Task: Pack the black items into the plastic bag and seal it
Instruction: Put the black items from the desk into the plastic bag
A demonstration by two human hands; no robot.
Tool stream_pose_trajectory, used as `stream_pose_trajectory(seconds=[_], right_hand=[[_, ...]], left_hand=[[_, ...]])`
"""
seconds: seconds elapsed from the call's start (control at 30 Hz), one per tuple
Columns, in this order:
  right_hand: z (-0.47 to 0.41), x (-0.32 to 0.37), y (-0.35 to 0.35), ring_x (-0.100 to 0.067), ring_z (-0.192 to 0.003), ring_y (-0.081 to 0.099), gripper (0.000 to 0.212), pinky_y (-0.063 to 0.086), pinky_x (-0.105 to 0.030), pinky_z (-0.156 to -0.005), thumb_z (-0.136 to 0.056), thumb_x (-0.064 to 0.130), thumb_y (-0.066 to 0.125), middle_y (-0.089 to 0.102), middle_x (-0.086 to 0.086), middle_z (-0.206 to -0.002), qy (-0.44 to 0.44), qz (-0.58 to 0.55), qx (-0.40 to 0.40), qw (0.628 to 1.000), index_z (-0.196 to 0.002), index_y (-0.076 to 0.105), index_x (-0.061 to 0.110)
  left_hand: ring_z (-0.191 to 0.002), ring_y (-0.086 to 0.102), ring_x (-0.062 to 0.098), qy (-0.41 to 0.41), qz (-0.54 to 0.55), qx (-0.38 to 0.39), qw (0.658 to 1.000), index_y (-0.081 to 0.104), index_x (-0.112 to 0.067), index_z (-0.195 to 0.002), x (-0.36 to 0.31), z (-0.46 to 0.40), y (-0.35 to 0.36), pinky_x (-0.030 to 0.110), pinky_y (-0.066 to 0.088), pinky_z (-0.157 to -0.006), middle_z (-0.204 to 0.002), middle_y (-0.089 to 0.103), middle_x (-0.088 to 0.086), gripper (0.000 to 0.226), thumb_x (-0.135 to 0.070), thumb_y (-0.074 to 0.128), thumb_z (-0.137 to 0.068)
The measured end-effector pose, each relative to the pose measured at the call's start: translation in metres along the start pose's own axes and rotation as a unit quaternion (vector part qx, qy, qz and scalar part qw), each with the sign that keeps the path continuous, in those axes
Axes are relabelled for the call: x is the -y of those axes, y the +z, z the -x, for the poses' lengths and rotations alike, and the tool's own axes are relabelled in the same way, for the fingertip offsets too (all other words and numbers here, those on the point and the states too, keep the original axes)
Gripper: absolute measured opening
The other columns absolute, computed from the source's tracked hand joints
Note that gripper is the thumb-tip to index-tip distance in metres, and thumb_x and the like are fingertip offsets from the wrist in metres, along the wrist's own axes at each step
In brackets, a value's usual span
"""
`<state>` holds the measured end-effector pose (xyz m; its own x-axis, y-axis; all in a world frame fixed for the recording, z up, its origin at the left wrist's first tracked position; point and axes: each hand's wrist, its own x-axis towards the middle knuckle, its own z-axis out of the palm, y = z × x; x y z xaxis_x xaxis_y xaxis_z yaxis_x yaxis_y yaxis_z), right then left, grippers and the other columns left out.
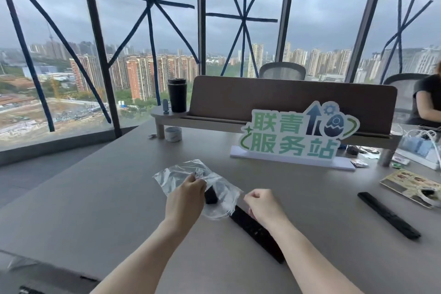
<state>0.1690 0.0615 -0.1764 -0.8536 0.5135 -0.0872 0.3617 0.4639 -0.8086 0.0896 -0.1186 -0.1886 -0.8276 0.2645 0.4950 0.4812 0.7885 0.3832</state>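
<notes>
A crumpled clear plastic bag lies on the grey table just ahead of me. My left hand grips its upper part, with a small black item showing through the plastic beside my fingers. My right hand is closed, pinching the bag's right edge, and rests over the near end of a long black bar that lies diagonally under my forearm. A second long black bar lies apart on the table to the right.
A green-and-white sign stands behind the bag. Further back are a desk divider shelf with a black tumbler, a tape roll, a booklet and cables at right. Another person's arm is at the far right.
</notes>
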Motion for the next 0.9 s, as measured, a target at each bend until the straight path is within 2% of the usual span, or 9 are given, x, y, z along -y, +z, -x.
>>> stream_pose_trajectory(seconds=[0.07,0.13,0.23,0.33,0.4,0.47,0.63,0.77,0.9], right_hand=[[0.014,-0.019,-0.021,-0.024,-0.078,0.064,0.032,0.053,-0.035,-0.075,-0.082,0.047,0.053,0.071,0.002,-0.083,0.001,0.169,-0.018,0.985,-0.079,0.061,0.016],[0.027,-0.038,-0.035,-0.025,-0.084,0.058,0.043,0.048,-0.033,-0.072,-0.079,0.063,0.053,0.066,0.001,-0.098,0.028,0.283,0.016,0.959,-0.083,0.053,0.020],[0.038,-0.056,-0.036,-0.023,-0.078,0.052,0.043,0.038,-0.033,-0.060,-0.076,0.064,0.055,0.057,0.003,-0.084,0.033,0.303,0.088,0.948,-0.074,0.047,0.022],[0.047,-0.064,-0.036,-0.020,-0.072,0.052,0.036,0.035,-0.034,-0.058,-0.082,0.056,0.055,0.061,0.001,-0.088,0.009,0.263,0.101,0.959,-0.077,0.045,0.022],[0.055,-0.065,-0.052,-0.014,-0.051,0.051,0.031,0.034,-0.029,-0.049,-0.090,0.047,0.053,0.063,0.001,-0.077,0.021,0.188,0.106,0.976,-0.079,0.042,0.021],[0.060,-0.066,-0.075,-0.012,-0.030,0.038,0.027,0.025,-0.023,-0.037,-0.096,0.036,0.051,0.063,-0.005,-0.064,0.047,0.057,0.119,0.990,-0.080,0.044,0.016],[0.072,-0.054,-0.112,-0.012,-0.035,0.027,0.027,0.015,-0.021,-0.038,-0.099,0.034,0.050,0.059,-0.003,-0.056,0.042,-0.099,0.141,0.984,-0.080,0.050,0.015],[0.053,-0.028,-0.058,-0.011,-0.033,0.028,0.029,0.018,-0.020,-0.035,-0.098,0.037,0.052,0.059,-0.002,-0.054,0.037,-0.114,0.149,0.981,-0.080,0.052,0.015],[0.036,-0.006,0.001,-0.013,-0.037,0.041,0.024,0.027,-0.021,-0.037,-0.102,0.035,0.044,0.070,-0.003,-0.070,0.078,-0.256,0.184,0.946,-0.094,0.059,0.018]], left_hand=[[-0.070,0.060,0.034,0.009,-0.004,-0.003,1.000,0.057,-0.016,-0.077,0.000,0.002,0.005,0.031,0.037,-0.052,-0.084,0.058,-0.001,0.021,-0.024,0.044,-0.092],[-0.081,0.064,0.036,0.016,0.001,-0.003,1.000,0.063,-0.023,-0.094,-0.001,0.003,0.008,0.035,0.045,-0.057,-0.095,0.063,0.001,0.018,-0.022,0.046,-0.090],[-0.089,0.065,0.035,0.019,-0.003,0.009,1.000,0.061,-0.028,-0.113,-0.002,0.004,0.011,0.037,0.050,-0.063,-0.105,0.066,0.001,0.028,-0.022,0.046,-0.090],[-0.082,0.064,0.035,0.017,0.010,0.001,1.000,0.064,-0.024,-0.096,-0.003,0.005,0.010,0.037,0.049,-0.060,-0.094,0.067,0.002,0.020,-0.025,0.045,-0.091],[-0.077,0.062,0.033,0.010,0.019,-0.003,1.000,0.064,-0.021,-0.088,-0.005,0.005,0.008,0.035,0.047,-0.058,-0.086,0.065,0.001,0.018,-0.026,0.047,-0.091],[-0.073,0.059,0.030,0.007,0.031,-0.001,0.999,0.062,-0.018,-0.083,-0.007,0.004,0.009,0.033,0.044,-0.057,-0.081,0.064,0.001,0.018,-0.025,0.047,-0.090],[-0.068,0.058,0.031,0.019,0.072,0.022,0.997,0.061,-0.016,-0.080,-0.028,0.003,0.013,0.038,0.049,-0.059,-0.078,0.061,0.004,0.016,-0.024,0.050,-0.088],[-0.074,0.060,0.030,0.029,0.092,0.020,0.995,0.066,-0.023,-0.086,-0.046,0.007,0.012,0.041,0.052,-0.064,-0.083,0.063,0.003,0.018,-0.028,0.049,-0.090],[-0.075,0.060,0.029,0.008,0.115,0.025,0.993,0.066,-0.024,-0.087,-0.044,0.010,0.007,0.039,0.051,-0.065,-0.084,0.064,0.002,0.021,-0.033,0.048,-0.091]])
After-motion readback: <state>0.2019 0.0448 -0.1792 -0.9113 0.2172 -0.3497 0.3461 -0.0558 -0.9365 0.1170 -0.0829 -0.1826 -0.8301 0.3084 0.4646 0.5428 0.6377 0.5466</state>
